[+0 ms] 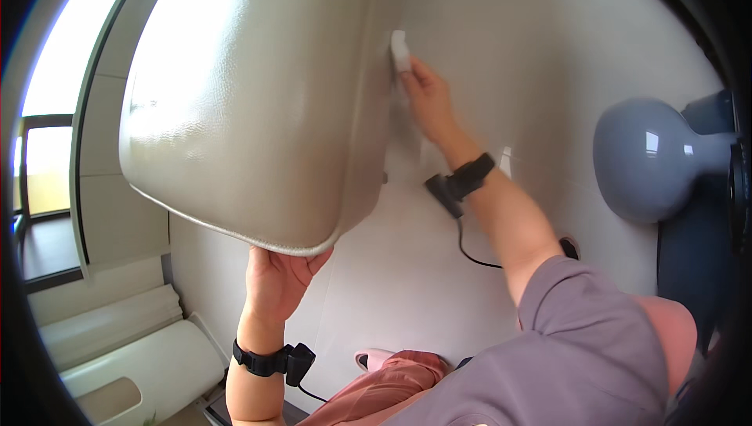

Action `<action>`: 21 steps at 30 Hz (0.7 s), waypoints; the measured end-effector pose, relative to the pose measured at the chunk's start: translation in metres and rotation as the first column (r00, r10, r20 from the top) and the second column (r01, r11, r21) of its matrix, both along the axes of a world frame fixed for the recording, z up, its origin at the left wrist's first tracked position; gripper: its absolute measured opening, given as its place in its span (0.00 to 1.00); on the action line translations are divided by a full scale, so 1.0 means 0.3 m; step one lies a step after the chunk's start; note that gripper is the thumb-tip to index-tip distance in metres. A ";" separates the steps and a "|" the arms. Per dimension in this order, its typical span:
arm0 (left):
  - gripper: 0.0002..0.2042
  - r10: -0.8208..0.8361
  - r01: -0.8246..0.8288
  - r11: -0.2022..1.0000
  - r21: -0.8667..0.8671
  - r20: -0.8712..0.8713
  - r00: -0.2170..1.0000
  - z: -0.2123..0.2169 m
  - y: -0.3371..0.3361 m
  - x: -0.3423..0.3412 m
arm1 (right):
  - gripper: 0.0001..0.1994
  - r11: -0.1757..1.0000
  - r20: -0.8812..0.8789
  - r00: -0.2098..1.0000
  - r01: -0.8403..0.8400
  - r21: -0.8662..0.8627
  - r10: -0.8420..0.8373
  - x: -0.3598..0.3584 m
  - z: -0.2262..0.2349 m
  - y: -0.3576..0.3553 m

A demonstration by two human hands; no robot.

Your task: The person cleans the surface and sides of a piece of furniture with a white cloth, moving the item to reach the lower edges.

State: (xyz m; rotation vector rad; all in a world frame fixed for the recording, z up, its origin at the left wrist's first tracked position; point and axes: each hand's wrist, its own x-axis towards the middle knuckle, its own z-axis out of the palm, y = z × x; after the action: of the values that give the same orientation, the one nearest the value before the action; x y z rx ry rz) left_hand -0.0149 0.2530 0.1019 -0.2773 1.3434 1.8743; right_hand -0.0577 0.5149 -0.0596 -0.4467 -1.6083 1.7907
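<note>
A large, glossy beige leather-covered cushion (266, 105) with a piped seam fills the upper left, its rounded lower edge toward me. My left hand (282, 281) grips that edge from below; its fingertips are hidden behind the cushion. Farther off, my right hand (429, 97) pinches a small white pad (400, 52), possibly a folded wipe or sponge. This pad is at the cushion's right side face, and whether it presses on the leather I cannot tell. Each wrist wears a black strap with a small device and a cable.
Pale, shiny floor (501, 230) lies beneath. To the right stands a smooth grey-blue rounded object (646, 160) beside dark furniture. A white moulded unit (168, 359) sits at the lower left, below a bright window (51, 74). A slipper (376, 358) shows by my pink trousers.
</note>
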 end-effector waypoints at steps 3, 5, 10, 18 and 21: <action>0.28 -0.014 0.014 1.000 0.001 -0.029 0.999 -0.006 -0.001 -0.017 | 0.16 0.998 0.232 0.971 0.063 -0.007 -0.060 0.055 0.032 -0.148; 0.29 0.017 -0.020 0.999 -0.051 -0.051 0.999 0.016 0.009 -0.016 | 0.17 0.992 0.116 0.985 0.123 0.014 -0.124 0.158 0.012 -0.313; 0.29 -0.035 0.034 0.999 -0.024 -0.041 0.999 -0.013 0.004 -0.020 | 0.19 0.999 0.126 0.992 -0.001 -0.033 0.005 0.436 0.003 -0.466; 0.25 -0.082 -0.054 0.939 -0.341 -0.373 0.924 -0.098 -0.205 -0.138 | 0.16 0.971 -0.040 0.975 0.219 0.092 -0.217 0.107 0.060 -0.026; 0.23 0.146 -0.225 0.968 -0.108 -0.486 0.862 -0.083 -0.253 -0.171 | 0.16 0.982 -0.077 0.985 0.162 0.101 -0.155 0.009 0.135 0.005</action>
State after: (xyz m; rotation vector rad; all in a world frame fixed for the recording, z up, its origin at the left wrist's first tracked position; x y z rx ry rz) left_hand -0.0663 0.1771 0.0770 -0.0206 1.8631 2.0827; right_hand -0.0551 0.5164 -0.0189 -0.4459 -1.5668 1.5768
